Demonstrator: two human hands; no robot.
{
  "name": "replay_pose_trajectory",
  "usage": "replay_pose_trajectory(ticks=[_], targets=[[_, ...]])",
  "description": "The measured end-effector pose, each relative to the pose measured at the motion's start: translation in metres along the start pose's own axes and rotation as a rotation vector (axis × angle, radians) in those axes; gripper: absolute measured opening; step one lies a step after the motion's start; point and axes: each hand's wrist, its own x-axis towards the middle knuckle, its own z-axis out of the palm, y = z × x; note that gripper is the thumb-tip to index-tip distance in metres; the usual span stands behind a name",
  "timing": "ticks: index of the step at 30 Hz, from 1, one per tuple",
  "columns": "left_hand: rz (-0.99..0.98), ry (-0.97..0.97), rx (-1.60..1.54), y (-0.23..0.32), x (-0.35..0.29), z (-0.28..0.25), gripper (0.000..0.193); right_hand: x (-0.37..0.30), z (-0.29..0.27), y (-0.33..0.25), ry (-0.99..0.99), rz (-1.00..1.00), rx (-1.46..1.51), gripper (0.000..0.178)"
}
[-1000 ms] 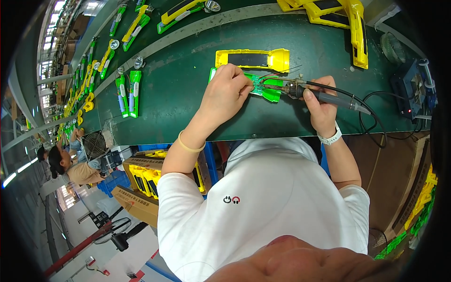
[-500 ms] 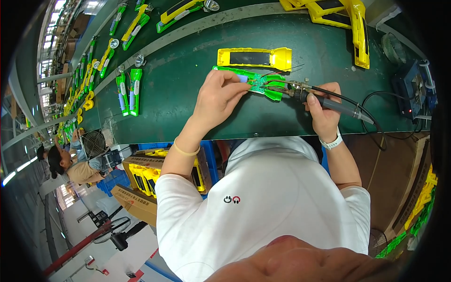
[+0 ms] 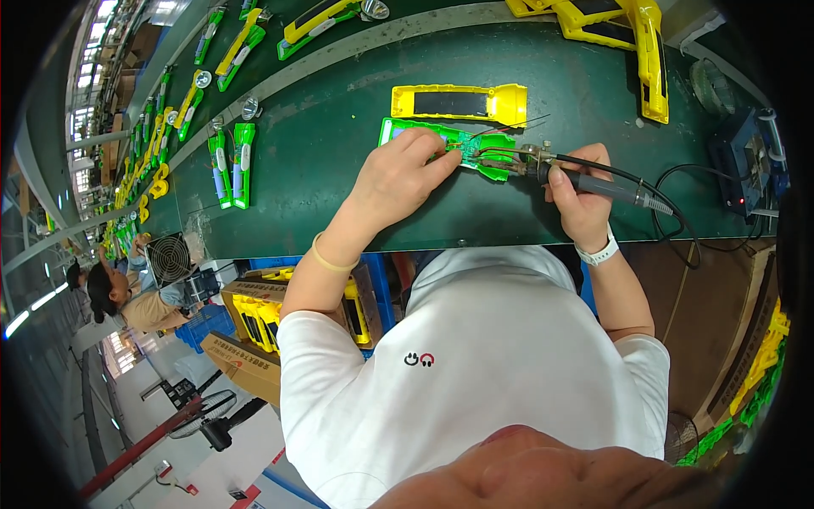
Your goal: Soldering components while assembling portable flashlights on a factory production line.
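Note:
A green flashlight housing half (image 3: 496, 165) lies on the green workbench in front of me, with a small green circuit board (image 3: 469, 150) and thin wires inside. My left hand (image 3: 397, 181) rests over the housing's left part, thumb and fingers pinched together at the board's left edge; what they pinch is hidden. In my right hand (image 3: 582, 197) is a soldering iron (image 3: 609, 187) with a dark grip and a metal wire-feed guide (image 3: 536, 156). Its tip reaches over the board from the right. Just beyond lies a yellow housing half (image 3: 459, 103) with a dark panel.
A blue soldering station (image 3: 739, 161) stands at the right, joined to the iron by a black cable (image 3: 678, 222). Yellow housings (image 3: 651, 72) are heaped at the far right. Two green flashlight halves (image 3: 243, 167) lie left, near a line of part-built flashlights (image 3: 242, 51). A co-worker (image 3: 140, 297) sits farther left.
My left hand's fingertips have shifted slightly right along the board and curled more. The housing's left end shows more. My right hand and the iron have moved only slightly.

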Motion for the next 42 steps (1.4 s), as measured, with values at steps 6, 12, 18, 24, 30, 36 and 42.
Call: replay_pose_trajectory(ticks=[6, 12, 18, 24, 30, 36, 42], targets=[[0.021, -0.034, 0.01, -0.001, 0.002, -0.003, 0.025, 0.0, 0.003, 0.0, -0.018, 0.012, -0.037, 0.025], [0.044, -0.059, 0.032, -0.004, 0.0, -0.002, 0.02, 0.002, 0.0, 0.003, -0.009, 0.024, -0.061, 0.024], [0.026, -0.067, 0.033, -0.002, 0.002, -0.001, 0.023, 0.004, -0.009, -0.01, 0.148, -0.006, 0.167, 0.021], [-0.234, -0.05, -0.333, 0.001, 0.021, -0.015, 0.023, 0.009, -0.027, -0.016, 0.261, -0.02, 0.182, 0.021], [-0.231, 0.053, -0.202, 0.002, 0.05, 0.024, 0.018, 0.031, -0.019, -0.03, 0.304, -0.055, 0.179, 0.021], [-0.719, 0.094, -0.717, 0.01, 0.049, 0.026, 0.013, 0.065, -0.02, -0.028, 0.212, -0.04, 0.323, 0.022], [-0.35, 0.159, -0.439, 0.001, 0.037, 0.044, 0.007, 0.092, 0.002, 0.0, 0.02, 0.133, 0.396, 0.022]])
